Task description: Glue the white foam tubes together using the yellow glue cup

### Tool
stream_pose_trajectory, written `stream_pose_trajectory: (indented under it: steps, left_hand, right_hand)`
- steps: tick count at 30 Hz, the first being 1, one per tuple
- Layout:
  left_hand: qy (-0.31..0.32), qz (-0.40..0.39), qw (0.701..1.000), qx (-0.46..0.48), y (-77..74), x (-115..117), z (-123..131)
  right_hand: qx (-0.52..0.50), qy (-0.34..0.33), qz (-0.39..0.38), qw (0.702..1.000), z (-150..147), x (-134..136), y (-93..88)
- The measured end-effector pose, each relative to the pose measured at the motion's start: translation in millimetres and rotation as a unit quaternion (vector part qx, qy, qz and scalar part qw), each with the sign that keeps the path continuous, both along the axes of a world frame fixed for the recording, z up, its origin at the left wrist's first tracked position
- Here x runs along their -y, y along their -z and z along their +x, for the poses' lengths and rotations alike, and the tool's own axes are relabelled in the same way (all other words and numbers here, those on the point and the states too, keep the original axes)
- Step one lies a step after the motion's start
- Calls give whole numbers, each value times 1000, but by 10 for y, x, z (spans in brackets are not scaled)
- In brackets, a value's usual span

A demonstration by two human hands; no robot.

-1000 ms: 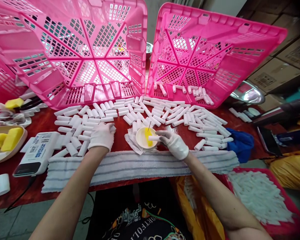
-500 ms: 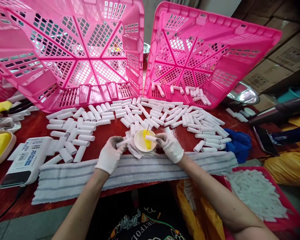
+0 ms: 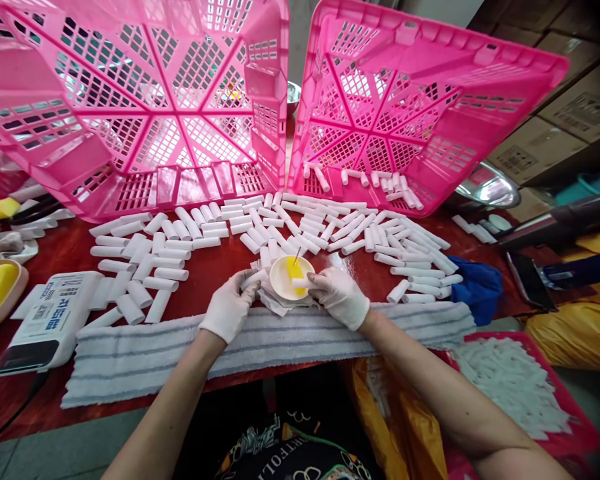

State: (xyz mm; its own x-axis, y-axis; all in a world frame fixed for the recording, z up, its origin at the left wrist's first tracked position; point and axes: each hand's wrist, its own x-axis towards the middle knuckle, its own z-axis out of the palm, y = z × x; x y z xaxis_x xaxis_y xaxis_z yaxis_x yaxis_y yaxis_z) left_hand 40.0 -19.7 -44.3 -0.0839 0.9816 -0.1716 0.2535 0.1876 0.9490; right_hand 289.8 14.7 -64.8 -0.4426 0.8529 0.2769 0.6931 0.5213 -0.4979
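Both hands gloved in white. Left hand [image 3: 230, 307]: clamped on a short white tube [image 3: 255, 279], left of the shallow round dish [image 3: 278, 283]. Right hand [image 3: 339, 295]: fingers pinched on a second white tube [image 3: 303, 283], far end over the dish; can't tell if it touches the yellow matter [image 3: 294, 269] inside. Thin stick [image 3: 297, 255] stands tilted in the dish. Crumpled paper [image 3: 276, 306] under the dish, on the red counter [image 3: 215, 265].

Striped towel [image 3: 260, 341] along the near edge, below both wrists. Loose white tubes [image 3: 320, 223] spread across the counter behind and to both sides of the dish, lying flat at mixed angles. Two pink plastic crates behind, tipped on their sides, left crate [image 3: 180, 112] and right crate [image 3: 367, 130]; a few tubes lie in the right one. White box-shaped device [image 3: 55, 317], far left. Blue cloth [image 3: 473, 292] beside the right-side tubes. Lower right: pink bin [image 3: 583, 427] full of white pieces.
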Motion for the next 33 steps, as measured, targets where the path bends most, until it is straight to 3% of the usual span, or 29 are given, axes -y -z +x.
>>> stream_pose_trajectory:
  steps: [2, 7, 12, 16, 22, 24, 27, 30, 33]
  left_hand:
    - [1, -2, 1000, -7, -8, 10, -7]
    - [7, 0, 999, -42, 6, 9, 1]
    - [22, 6, 996, -83, -12, 14, 62]
    - [32, 9, 992, -122, -87, 31, 99]
    - [10, 9, 996, -83, -36, 34, 66]
    - [2, 13, 998, -58, -9, 39, 51]
    - [-7, 9, 999, -39, -52, 59, 64]
    - [-8, -1, 1000, -2, -208, 106, 144]
    - [31, -17, 996, 87, -397, 178, 268]
  right_hand:
    - [7, -6, -2, 1000, 36, -10, -75]
    - [-150, 64, -158, 974, -18, 51, -153]
    - [-167, 38, -125, 977, -33, 87, 31]
    - [-168, 57, -130, 975, 10, 80, 148]
    - [-176, 54, -80, 980, -42, 184, 3]
    - [-233, 57, -119, 963, -63, 202, -96]
    - [-335, 74, -221, 913, -79, 168, -263]
    - [-414, 84, -283, 861, -96, 114, -432]
    - [-444, 75, -311, 837, -126, 110, -548]
